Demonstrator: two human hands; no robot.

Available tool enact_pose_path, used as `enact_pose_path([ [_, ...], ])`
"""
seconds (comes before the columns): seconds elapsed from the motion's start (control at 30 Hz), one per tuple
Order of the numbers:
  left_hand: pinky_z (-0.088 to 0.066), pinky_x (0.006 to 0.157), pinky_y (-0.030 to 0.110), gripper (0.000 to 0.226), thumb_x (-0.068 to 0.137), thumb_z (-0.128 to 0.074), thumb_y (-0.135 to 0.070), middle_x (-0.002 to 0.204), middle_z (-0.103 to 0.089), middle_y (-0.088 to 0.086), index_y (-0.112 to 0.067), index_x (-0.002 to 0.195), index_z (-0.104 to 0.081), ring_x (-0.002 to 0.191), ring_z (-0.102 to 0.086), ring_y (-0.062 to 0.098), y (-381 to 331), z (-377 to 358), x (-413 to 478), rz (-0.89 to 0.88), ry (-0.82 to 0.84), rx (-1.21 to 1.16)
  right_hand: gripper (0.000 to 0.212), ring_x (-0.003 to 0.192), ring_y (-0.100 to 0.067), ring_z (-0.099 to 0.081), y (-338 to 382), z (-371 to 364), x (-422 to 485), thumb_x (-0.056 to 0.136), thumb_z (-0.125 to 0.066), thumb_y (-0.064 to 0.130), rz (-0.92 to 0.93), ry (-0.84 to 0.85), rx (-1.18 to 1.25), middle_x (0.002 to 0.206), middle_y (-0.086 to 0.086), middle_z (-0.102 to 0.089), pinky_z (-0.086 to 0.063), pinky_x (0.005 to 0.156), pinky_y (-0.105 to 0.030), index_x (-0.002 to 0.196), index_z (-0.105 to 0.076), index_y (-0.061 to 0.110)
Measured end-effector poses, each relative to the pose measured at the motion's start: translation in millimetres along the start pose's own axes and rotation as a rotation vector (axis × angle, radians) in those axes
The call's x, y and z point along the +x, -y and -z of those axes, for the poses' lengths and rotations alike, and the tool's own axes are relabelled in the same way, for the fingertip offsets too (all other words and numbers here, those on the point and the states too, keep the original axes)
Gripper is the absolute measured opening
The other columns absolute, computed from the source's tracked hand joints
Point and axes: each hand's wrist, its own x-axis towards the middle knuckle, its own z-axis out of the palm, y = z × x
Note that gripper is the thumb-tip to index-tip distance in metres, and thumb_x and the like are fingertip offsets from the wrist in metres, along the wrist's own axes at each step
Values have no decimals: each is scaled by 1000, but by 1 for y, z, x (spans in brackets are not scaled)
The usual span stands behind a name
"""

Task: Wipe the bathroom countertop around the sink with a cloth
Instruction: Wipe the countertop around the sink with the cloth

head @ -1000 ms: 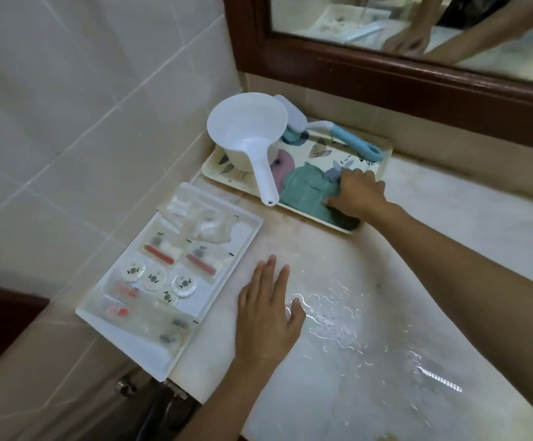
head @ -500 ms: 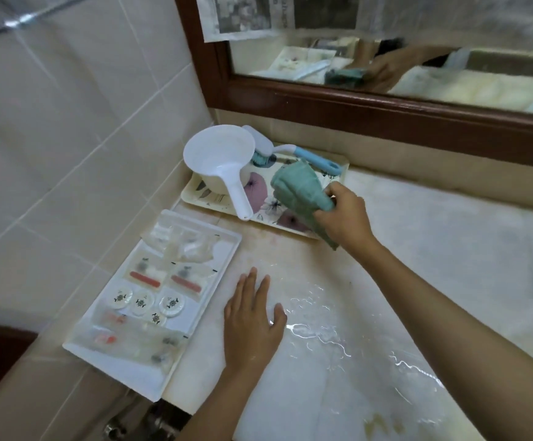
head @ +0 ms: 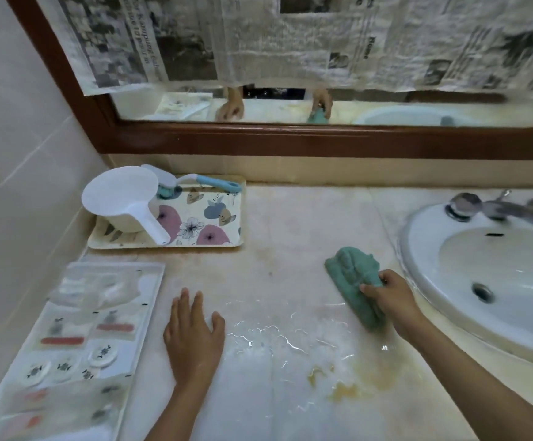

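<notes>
Right hand (head: 389, 297): gripped the bunched cloth (head: 352, 278) beside the sink (head: 434, 259)
Left hand (head: 191, 338): lay flat on the worktop (head: 290, 243)
Technique: cloth needed flattening — then strokes through the puddle (head: 274, 338), seemingly yellow-stained

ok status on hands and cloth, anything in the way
Right hand grips green cloth on countertop beside sink. Left hand flat on countertop, open. Puddle and yellow stain unwiped near front edge; floral tray, white tray at far left.

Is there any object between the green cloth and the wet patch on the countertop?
Nothing visible. The right hand grips the cloth beside the sink; only bare countertop separates it from the wet patch.
</notes>
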Motion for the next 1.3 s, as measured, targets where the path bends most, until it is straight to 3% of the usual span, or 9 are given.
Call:
enact_pose_path([
  [0.07, -32, 107, 48, 57, 88, -45, -40, 155, -38, 6, -14, 137, -54, 144, -31, 26, 1, -1, 0, 3, 9, 12, 23, 100, -32, -53, -19, 4, -4, 80, -65, 21, 20, -142, -352, 107, -12, -62, -46, 83, -40, 102, -61, 14],
  [0.17, -29, 108, 49, 52, 89, -62, -27, 155, -37, 6, -13, 138, -53, 144, -29, 26, 2, -1, 1, 14, 15, 15, 53, 127, -37, -29, -34, 3, -16, 82, -63, 35, 138, -326, -762, 141, -14, -38, -27, 101, -49, 130, -49, 17],
  [0.23, -28, 109, 49, 52, 90, -55, -32, 156, -36, 5, -14, 138, -52, 145, -28, 25, 1, 0, -1, 28, 26, 19, 59, 138, -35, -19, -35, 0, -18, 89, -53, 47, 286, -289, -809, 154, -11, -23, -22, 106, -50, 139, -38, 22],
  [0.37, -23, 112, 49, 52, 88, -54, -31, 158, -31, 1, -17, 138, -51, 147, -21, 23, -11, 4, 6, 115, 85, -19, 71, 148, -25, 7, -40, -19, 7, 88, -12, 67, 475, 11, -952, 162, 3, 6, -11, 113, -42, 151, -10, 35],
  [0.43, -19, 113, 50, 47, 87, -62, -24, 159, -27, 0, -20, 133, -55, 147, -16, 23, -25, 5, 11, 143, 107, -25, 78, 148, -23, 10, -40, -29, 25, 83, -1, 68, 466, 64, -938, 162, 3, 8, -8, 116, -43, 152, -2, 34],
  [0.6, -24, 112, 47, 47, 88, -62, -20, 159, -28, -2, -17, 134, -54, 143, -23, 23, -73, -11, 34, -42, 145, -62, 63, 148, -24, 7, -31, -50, 52, 96, -18, 58, 414, 1, -822, 162, 0, 4, -5, 117, -45, 153, -8, 33],
  [0.83, -25, 107, 51, 61, 86, -33, -47, 155, -34, 6, -20, 139, -44, 145, -22, 26, -105, -48, 50, -98, 100, 149, 54, 148, -17, 8, -59, -14, 58, 98, -22, 52, 711, 167, -858, 161, 11, 5, -2, 116, -36, 150, -10, 45],
  [1.13, -30, 101, 51, 58, 82, -36, -44, 150, -41, 7, -18, 133, -48, 142, -29, 28, -108, -53, 51, -116, 42, 198, 54, 148, -25, 9, -6, -36, 132, 101, -18, 48, 458, 46, -856, 162, 3, 5, 0, 117, -44, 152, -4, 38],
  [1.3, -32, 100, 52, 58, 81, -35, -44, 149, -43, 7, -17, 131, -51, 142, -31, 28, -107, -53, 52, -119, 34, 193, 54, 148, -21, 14, -22, -41, 91, 100, -17, 49, 587, 116, -836, 161, 7, 10, 1, 118, -42, 152, -3, 39],
])
